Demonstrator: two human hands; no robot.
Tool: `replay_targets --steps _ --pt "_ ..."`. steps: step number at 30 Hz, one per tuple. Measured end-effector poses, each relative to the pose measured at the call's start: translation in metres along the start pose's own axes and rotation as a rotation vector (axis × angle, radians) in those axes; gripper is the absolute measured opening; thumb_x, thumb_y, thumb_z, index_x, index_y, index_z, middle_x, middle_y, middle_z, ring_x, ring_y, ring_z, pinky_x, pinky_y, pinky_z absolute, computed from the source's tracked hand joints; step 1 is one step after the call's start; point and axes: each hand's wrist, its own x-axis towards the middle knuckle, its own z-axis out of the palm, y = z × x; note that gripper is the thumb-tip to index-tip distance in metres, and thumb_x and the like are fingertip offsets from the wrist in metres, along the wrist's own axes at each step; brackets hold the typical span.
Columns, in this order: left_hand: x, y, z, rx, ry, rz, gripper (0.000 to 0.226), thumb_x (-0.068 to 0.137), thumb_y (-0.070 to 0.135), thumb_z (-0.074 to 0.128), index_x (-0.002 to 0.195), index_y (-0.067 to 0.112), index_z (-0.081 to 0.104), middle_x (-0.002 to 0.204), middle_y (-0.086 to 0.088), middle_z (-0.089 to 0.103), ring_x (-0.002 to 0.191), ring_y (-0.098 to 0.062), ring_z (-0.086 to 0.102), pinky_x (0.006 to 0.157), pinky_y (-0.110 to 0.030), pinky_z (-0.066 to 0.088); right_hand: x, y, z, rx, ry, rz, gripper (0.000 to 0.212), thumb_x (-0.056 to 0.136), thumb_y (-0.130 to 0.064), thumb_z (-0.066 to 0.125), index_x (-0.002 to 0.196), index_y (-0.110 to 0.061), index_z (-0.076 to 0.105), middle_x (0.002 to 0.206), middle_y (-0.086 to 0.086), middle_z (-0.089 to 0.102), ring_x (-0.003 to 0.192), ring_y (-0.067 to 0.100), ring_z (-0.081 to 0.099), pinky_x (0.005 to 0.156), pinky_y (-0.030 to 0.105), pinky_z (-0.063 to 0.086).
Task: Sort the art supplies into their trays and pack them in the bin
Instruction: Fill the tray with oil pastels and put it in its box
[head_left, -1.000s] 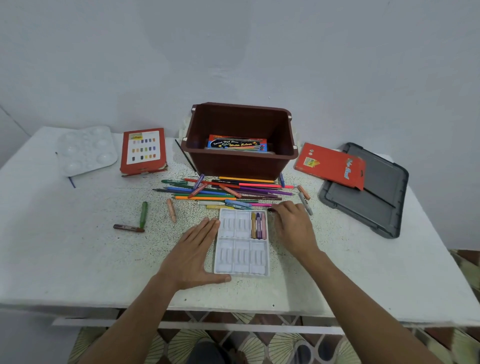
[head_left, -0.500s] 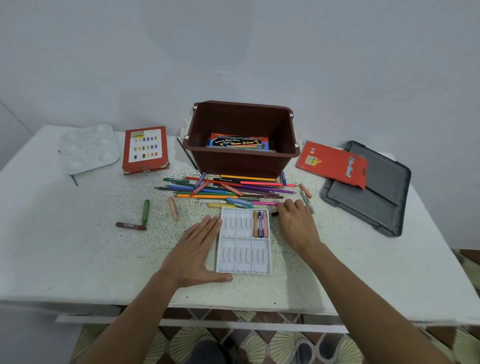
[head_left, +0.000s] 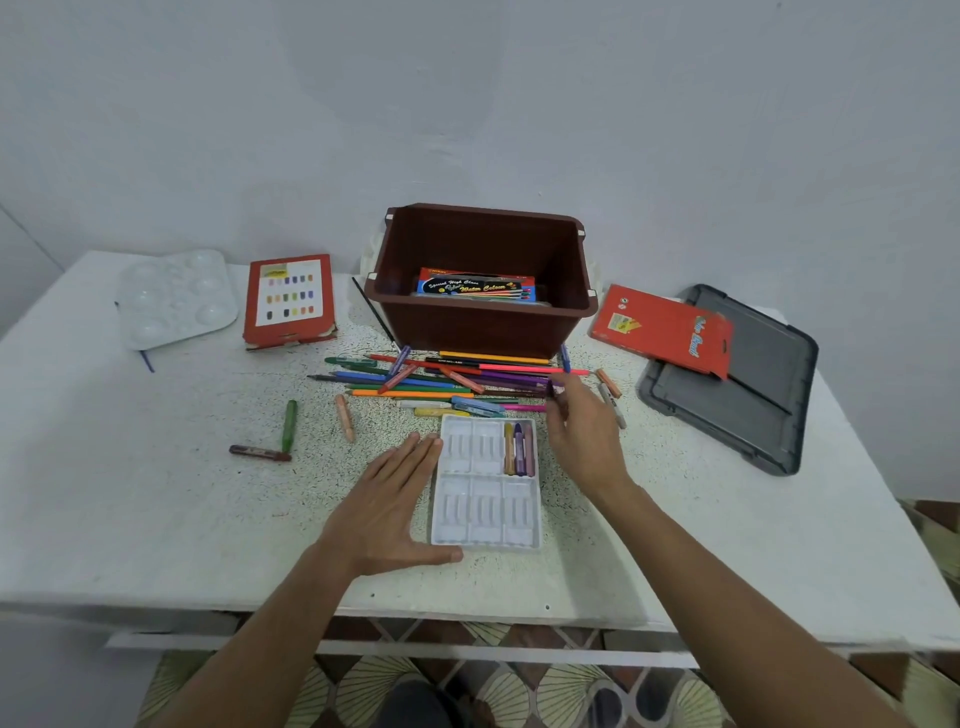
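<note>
Carefully: your right hand (head_left: 584, 434) pinches a small purple crayon (head_left: 557, 387) at the heap of coloured pencils (head_left: 457, 376) before the brown plastic bin (head_left: 480, 317), so a loose pinch could drop it short of the white plastic crayon tray (head_left: 485, 514) near the table's front edge, steadied by your flat, spread left hand (head_left: 392, 506).

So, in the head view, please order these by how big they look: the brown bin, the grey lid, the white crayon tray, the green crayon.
1. brown bin and grey lid: they look about alike, and the lid lies flat, so I do not rank them.
2. white crayon tray, nearer the camera.
3. green crayon, clearly smallest.
</note>
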Motion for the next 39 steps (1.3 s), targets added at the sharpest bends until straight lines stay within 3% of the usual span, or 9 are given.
replay_targets --steps 2,4,9,13,20,24,29,35,39 --pt "0.000 0.000 0.000 0.000 0.001 0.000 0.128 0.069 0.098 0.034 0.154 0.016 -0.015 0.162 0.005 -0.020 0.146 -0.007 -0.025 0.121 -0.034 -0.011 -0.002 -0.014 0.000 0.187 -0.047 0.048 0.027 0.099 -0.011 0.052 0.125 -0.020 0.054 0.090 -0.010 0.066 0.077 0.010 0.062 0.061 0.024 0.047" --pt "-0.001 0.001 0.000 0.002 0.010 -0.003 0.128 0.069 0.097 0.035 0.155 0.016 -0.012 0.163 0.005 -0.016 0.147 -0.007 -0.022 0.121 -0.034 -0.010 -0.003 -0.023 0.002 0.240 -0.098 0.101 0.028 0.098 -0.012 0.056 0.125 -0.017 0.055 0.082 -0.010 0.063 0.077 0.011 0.063 0.069 0.032 0.053" --pt "-0.001 0.001 0.000 0.009 -0.001 -0.005 0.128 0.068 0.098 0.032 0.154 0.016 -0.016 0.161 0.006 -0.021 0.146 -0.006 -0.025 0.120 -0.032 -0.012 -0.008 -0.029 0.012 0.229 -0.242 0.153 0.026 0.096 -0.012 0.060 0.122 -0.016 0.056 0.078 -0.006 0.063 0.071 0.011 0.063 0.065 0.033 0.055" --pt "0.000 0.000 0.001 -0.010 0.009 -0.010 0.128 0.069 0.097 0.036 0.156 0.016 -0.010 0.163 0.004 -0.014 0.148 -0.007 -0.020 0.120 -0.033 -0.009 -0.011 -0.027 0.018 0.159 -0.294 0.143 0.029 0.095 -0.014 0.062 0.123 -0.018 0.057 0.075 -0.010 0.062 0.076 0.016 0.065 0.074 0.040 0.057" --pt "0.000 0.000 0.001 0.014 -0.005 -0.014 0.128 0.068 0.098 0.033 0.154 0.017 -0.017 0.161 0.005 -0.022 0.146 -0.007 -0.027 0.120 -0.033 -0.012 -0.006 -0.023 0.026 0.042 -0.279 0.070 0.032 0.093 -0.017 0.065 0.125 -0.017 0.061 0.086 0.002 0.068 0.076 0.015 0.059 0.069 0.032 0.051" --pt "0.000 0.000 0.000 0.030 -0.001 -0.015 0.128 0.069 0.098 0.031 0.153 0.017 -0.020 0.160 0.006 -0.026 0.144 -0.006 -0.030 0.120 -0.032 -0.015 -0.003 -0.021 0.029 -0.029 -0.284 0.027 0.034 0.093 -0.016 0.065 0.127 -0.017 0.061 0.088 0.001 0.062 0.080 0.017 0.055 0.067 0.028 0.043" --pt "0.000 0.001 0.000 0.014 0.002 -0.011 0.128 0.069 0.098 0.032 0.154 0.017 -0.018 0.161 0.006 -0.024 0.145 -0.006 -0.028 0.119 -0.030 -0.017 -0.003 -0.015 0.034 -0.091 -0.285 0.070 0.045 0.092 -0.024 0.067 0.135 -0.025 0.053 0.109 0.008 0.060 0.095 0.026 0.060 0.079 0.035 0.050" --pt "0.000 0.000 0.001 0.003 0.020 -0.006 0.128 0.069 0.097 0.037 0.156 0.016 -0.009 0.163 0.004 -0.013 0.148 -0.008 -0.020 0.120 -0.032 -0.010 -0.010 -0.014 0.039 -0.102 -0.234 0.056 0.042 0.094 -0.025 0.061 0.135 -0.024 0.051 0.113 0.010 0.058 0.100 0.028 0.056 0.076 0.034 0.045" --pt "0.000 0.000 0.001 0.005 0.008 -0.005 0.128 0.068 0.098 0.034 0.155 0.016 -0.012 0.163 0.005 -0.016 0.147 -0.007 -0.022 0.121 -0.034 -0.009 -0.012 -0.005 0.026 -0.068 -0.157 0.053 0.035 0.098 -0.026 0.054 0.132 -0.018 0.054 0.113 0.009 0.058 0.102 0.027 0.056 0.075 0.033 0.044"
